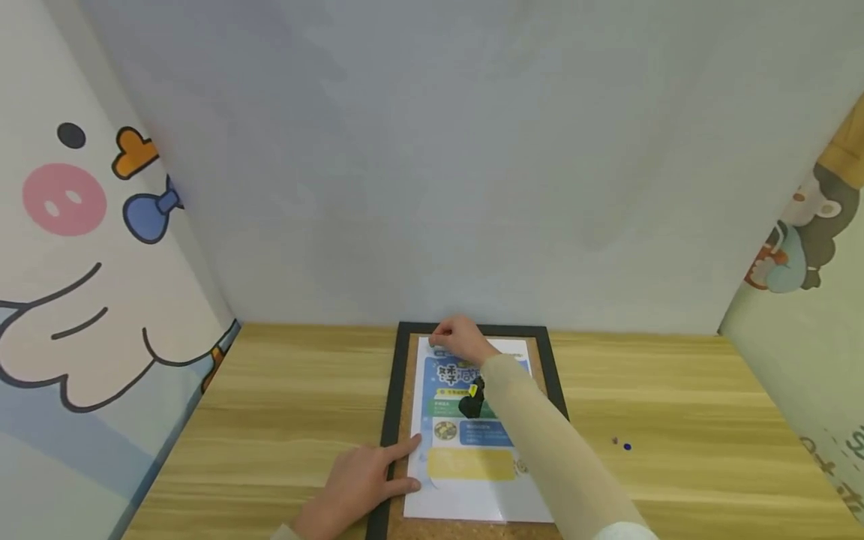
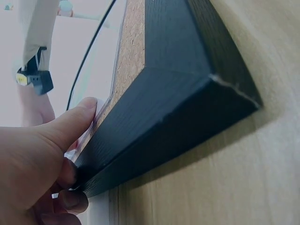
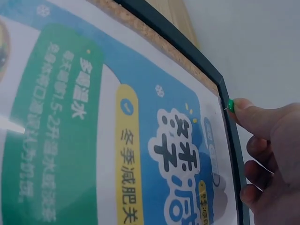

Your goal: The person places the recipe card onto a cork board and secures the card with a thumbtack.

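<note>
Green pin (image 3: 230,106) sits pinched in the right hand (image 1: 464,337), near the sheet's (image 1: 466,504) top-left corner; the left hand (image 1: 354,480), thumb and forefinger spread, touches its left margin over the board (image 1: 391,405). Right sleeve (image 1: 553,450) hides part of the sheet; two specks (image 1: 628,447) lie rightward on the tabletop (image 1: 290,420)

Right hand (image 1: 463,339) pinching, arm (image 1: 550,442) outstretched, a person rests the left hand (image 1: 356,478) nearer, thumb (image 1: 403,487) and forefinger (image 1: 402,448) apart.
</note>
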Demonstrator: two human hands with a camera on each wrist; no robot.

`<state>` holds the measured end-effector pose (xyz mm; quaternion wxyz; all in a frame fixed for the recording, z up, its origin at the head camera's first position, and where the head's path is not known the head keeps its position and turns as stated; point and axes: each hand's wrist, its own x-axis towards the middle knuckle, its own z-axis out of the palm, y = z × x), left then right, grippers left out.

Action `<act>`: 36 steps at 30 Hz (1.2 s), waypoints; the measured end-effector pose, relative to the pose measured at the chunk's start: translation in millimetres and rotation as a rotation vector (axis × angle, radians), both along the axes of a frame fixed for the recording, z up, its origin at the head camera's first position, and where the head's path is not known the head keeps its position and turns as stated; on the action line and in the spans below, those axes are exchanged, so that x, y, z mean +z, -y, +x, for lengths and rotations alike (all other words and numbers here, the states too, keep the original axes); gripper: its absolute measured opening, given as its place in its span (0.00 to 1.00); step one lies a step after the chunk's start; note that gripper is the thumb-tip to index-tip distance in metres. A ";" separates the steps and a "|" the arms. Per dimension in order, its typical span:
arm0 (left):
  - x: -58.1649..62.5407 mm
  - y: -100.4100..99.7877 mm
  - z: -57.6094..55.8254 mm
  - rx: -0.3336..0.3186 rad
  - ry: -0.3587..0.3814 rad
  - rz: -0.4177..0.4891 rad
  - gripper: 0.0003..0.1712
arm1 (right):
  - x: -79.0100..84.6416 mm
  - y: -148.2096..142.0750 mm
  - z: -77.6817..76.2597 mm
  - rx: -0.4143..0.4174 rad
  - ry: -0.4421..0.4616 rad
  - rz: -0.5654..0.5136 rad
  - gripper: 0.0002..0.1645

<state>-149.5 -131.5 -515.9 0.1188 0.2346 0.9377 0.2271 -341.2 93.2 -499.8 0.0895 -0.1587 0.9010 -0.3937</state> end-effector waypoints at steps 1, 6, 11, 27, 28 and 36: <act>0.4 -0.1 0.1 -0.002 0.008 -0.002 0.39 | -0.6 1.6 -1.3 -0.010 -0.001 0.008 0.11; 2.3 -0.2 0.7 -0.004 0.036 -0.002 0.40 | -6.2 7.4 -6.5 -0.084 0.028 0.020 0.10; 2.8 -1.7 0.7 -0.007 0.040 -0.004 0.40 | -9.7 8.1 -7.9 -0.127 0.043 0.031 0.10; -0.5 -1.2 1.4 -0.010 0.069 0.009 0.40 | -16.6 17.3 -9.0 -0.124 -0.042 0.138 0.11; -0.5 -1.1 1.3 -0.010 0.070 0.010 0.40 | -17.3 17.7 -9.5 -0.122 -0.049 0.146 0.11; -2.0 0.5 -1.7 -0.015 0.067 0.016 0.40 | -20.5 18.6 -12.5 -0.085 -0.103 0.208 0.09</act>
